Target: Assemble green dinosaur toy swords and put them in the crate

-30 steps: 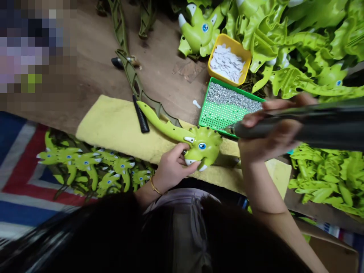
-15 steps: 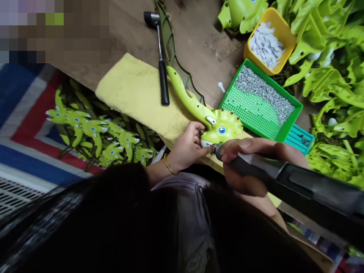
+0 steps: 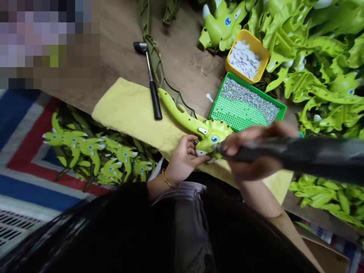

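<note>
Compared with half a second ago, your view has shifted: more of the bench (image 3: 187,30) shows at the top, and most things lie lower and further left. Your driver (image 3: 318,155) runs more level across the view, its nose now against the cheek of the toy (image 3: 196,124) rather than the snout (whether it touches, I cannot tell). Your right hand (image 3: 253,167) is blurred, fingers wrapped around the driver; your left hand (image 3: 183,159) keeps its place, thumb and fingers pinching the snout.

The bench is brown and scuffed, with a striped sheet (image 3: 31,189) in blue, white and red at the left. A big pile (image 3: 301,45) of green parts fills the upper right, and a left pile (image 3: 91,151) of green heads lies below the bench edge. A yellow cloth (image 3: 125,106) runs under your work. Beyond it stand a green tray (image 3: 239,110), partly covered in silvery bits (image 3: 241,91), and just behind that a yellow tub (image 3: 263,49) of white pieces (image 3: 244,58). A hammer (image 3: 154,96) rests across the cloth's far edge.

The toy lies on the cloth, between your hands: lime green, with a long curved neck, a frill (image 3: 220,123) dotted dark along its rim, a white horn (image 3: 203,131) and a blue eye (image 3: 214,139).
</note>
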The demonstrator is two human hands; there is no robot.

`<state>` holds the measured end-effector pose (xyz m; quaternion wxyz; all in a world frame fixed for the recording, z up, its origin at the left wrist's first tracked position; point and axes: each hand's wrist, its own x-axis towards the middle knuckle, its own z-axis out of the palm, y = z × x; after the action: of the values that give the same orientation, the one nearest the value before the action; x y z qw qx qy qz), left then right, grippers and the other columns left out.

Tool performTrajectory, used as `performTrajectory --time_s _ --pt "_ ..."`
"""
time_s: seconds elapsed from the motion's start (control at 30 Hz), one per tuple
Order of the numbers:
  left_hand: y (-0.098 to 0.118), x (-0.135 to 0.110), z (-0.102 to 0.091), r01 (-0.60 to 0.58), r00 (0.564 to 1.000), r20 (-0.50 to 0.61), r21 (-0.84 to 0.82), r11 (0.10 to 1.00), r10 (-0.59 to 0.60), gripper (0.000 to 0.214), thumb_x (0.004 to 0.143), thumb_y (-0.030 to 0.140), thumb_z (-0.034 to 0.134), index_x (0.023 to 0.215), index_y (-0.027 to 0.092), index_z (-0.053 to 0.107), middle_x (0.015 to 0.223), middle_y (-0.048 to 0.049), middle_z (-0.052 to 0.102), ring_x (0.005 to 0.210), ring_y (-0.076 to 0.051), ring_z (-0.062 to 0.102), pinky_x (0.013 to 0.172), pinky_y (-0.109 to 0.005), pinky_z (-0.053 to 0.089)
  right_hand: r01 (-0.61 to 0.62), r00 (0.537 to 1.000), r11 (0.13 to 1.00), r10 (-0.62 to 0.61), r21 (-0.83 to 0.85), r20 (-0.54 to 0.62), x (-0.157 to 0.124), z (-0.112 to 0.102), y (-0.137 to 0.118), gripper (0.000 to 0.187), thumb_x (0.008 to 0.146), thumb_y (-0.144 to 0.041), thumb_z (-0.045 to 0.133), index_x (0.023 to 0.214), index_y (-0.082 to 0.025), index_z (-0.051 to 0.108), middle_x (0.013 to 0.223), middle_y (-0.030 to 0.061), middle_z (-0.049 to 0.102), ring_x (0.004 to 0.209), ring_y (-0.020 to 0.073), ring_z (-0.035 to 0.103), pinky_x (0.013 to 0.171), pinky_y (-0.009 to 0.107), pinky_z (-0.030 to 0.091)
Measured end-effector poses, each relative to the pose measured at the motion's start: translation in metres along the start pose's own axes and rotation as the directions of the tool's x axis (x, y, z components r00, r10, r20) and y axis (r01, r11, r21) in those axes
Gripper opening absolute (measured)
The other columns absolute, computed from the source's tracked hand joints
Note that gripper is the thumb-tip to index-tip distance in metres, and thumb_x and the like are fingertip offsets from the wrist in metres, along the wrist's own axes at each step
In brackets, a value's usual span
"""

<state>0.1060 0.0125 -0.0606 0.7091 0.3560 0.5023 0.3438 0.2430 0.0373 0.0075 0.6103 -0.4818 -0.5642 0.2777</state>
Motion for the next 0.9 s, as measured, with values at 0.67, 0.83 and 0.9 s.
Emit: performTrajectory --time_s 0.67,0.83,0.9 --pt "0.026 0.055 -0.029 -0.078 0.988 -0.146 -0.227 0.971 0.045 0.043 0.066 0.029 0.083 0.096 0.017 0.053 0.082 0.0005 0.067 0.074 -0.015 0.071 0.064 -0.027 0.064 0.314 0.875 0.946 -0.254 0.083 -0.411 0.067 -0.006 0.07 0.028 0.084 -0.041 0.068 0.108 -0.029 0.062 0.086 -0.0042 0.064 0.051 0.0042 0.058 0.047 0.02 0.046" --pt "0.02 0.052 -0.018 -0.076 0.992 -0.122 -0.281 0.957 0.043 0.047 0.063 0.028 0.085 0.095 0.018 0.051 0.083 0.0007 0.067 0.079 -0.017 0.071 0.068 -0.03 0.064 0.292 0.914 0.947 -0.235 0.131 -0.33 0.042 -0.001 0.024 0.029 0.085 -0.047 0.064 0.111 -0.033 0.064 0.086 -0.0045 0.063 0.046 0.0032 0.051 0.037 0.019 0.04" --pt "0.018 0.053 -0.017 -0.076 0.991 -0.125 -0.278 0.958 0.043 0.047 0.064 0.028 0.085 0.095 0.018 0.051 0.084 0.0006 0.066 0.079 -0.017 0.071 0.066 -0.03 0.064 0.253 0.945 0.961 -0.222 0.108 -0.24 0.028 0.001 0.014 0.034 0.084 -0.05 0.063 0.116 -0.038 0.062 0.089 -0.0047 0.063 0.048 0.005 0.053 0.038 0.02 0.045"
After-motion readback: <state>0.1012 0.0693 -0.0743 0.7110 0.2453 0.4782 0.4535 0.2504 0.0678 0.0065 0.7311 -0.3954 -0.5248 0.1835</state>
